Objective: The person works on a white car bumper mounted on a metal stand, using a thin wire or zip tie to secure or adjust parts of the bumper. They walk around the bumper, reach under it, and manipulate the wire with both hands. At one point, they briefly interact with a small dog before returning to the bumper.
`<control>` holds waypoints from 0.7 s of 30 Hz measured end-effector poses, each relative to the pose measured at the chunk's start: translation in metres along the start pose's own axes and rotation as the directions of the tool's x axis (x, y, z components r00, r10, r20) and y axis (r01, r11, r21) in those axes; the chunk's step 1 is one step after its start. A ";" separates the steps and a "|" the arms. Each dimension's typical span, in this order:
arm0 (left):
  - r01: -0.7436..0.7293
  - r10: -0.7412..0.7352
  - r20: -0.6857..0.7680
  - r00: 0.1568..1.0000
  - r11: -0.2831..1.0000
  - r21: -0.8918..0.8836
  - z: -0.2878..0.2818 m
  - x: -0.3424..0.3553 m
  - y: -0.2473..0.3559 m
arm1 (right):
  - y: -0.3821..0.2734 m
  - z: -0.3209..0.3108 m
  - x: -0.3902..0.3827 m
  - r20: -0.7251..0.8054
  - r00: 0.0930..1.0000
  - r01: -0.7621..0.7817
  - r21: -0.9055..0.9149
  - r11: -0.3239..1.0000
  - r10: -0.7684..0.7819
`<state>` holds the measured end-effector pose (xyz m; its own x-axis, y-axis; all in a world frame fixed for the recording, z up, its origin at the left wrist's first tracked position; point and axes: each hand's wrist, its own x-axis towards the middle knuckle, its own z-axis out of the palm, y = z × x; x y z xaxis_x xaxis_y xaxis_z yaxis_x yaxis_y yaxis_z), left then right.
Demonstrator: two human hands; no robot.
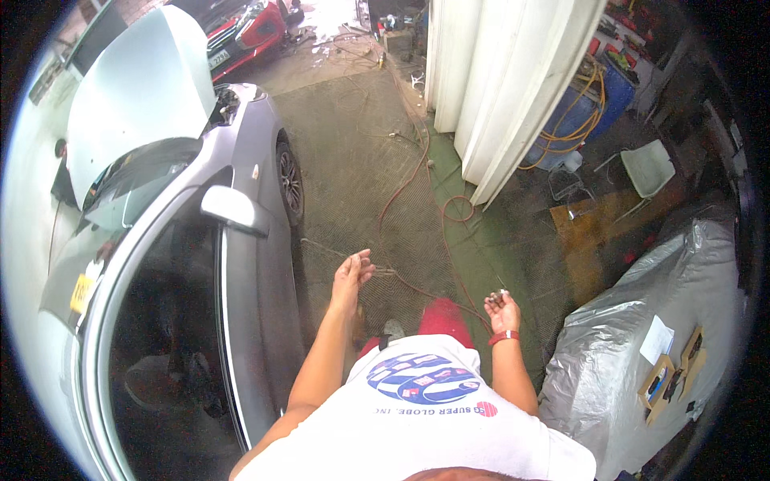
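My left hand [350, 274] is held out in front of me beside the silver car, its fingers bent in toward the thumb. Whether anything small is pinched there I cannot make out. My right hand [503, 313], with a red band at the wrist, is closed around a small dark metallic piece [499, 296]; a thin tip seems to stick up from it. Its exact kind is too small to tell. Below both hands, a thin reddish hose [417, 287] runs across the floor.
To my left stands the silver car [261, 200] with its hood [140, 96] raised. A red car [249, 36] is farther off. White folding panels [497, 96], a blue drum [589, 112] and a chair [648, 168] are at right. Small boxes [658, 383] lie on a silver cover [601, 345].
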<state>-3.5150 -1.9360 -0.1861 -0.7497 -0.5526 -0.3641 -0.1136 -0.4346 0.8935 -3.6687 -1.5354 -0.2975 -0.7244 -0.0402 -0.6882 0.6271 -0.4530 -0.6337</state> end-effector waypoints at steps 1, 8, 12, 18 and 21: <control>0.007 -0.007 -0.005 1.000 1.000 0.011 0.004 0.033 0.014 | -0.007 0.009 0.015 -0.058 0.998 0.007 0.024 1.000 -0.006; 0.040 -0.042 -0.142 0.989 0.999 -0.021 0.010 0.260 0.063 | -0.038 0.055 0.185 -0.286 0.958 -0.014 0.069 0.997 0.033; 0.028 -0.052 -0.321 0.946 0.996 -0.080 0.015 0.379 0.096 | -0.086 0.184 0.317 -0.210 0.972 -0.102 0.014 0.995 0.103; -0.149 0.047 -0.436 0.899 0.968 -0.203 0.027 0.528 0.179 | -0.200 0.543 0.425 0.261 0.965 0.135 -0.371 0.919 -0.037; -0.174 0.034 -0.491 0.871 0.955 -0.242 0.028 0.611 0.213 | -0.235 0.692 0.480 0.493 0.855 0.420 -0.475 0.773 -0.162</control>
<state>-4.0149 -2.3464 -0.2108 -0.3365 -0.8451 -0.4155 0.1792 -0.4907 0.8527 -4.3618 -2.0641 -0.2346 -0.8619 -0.3998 -0.3118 0.3166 0.0558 -0.9469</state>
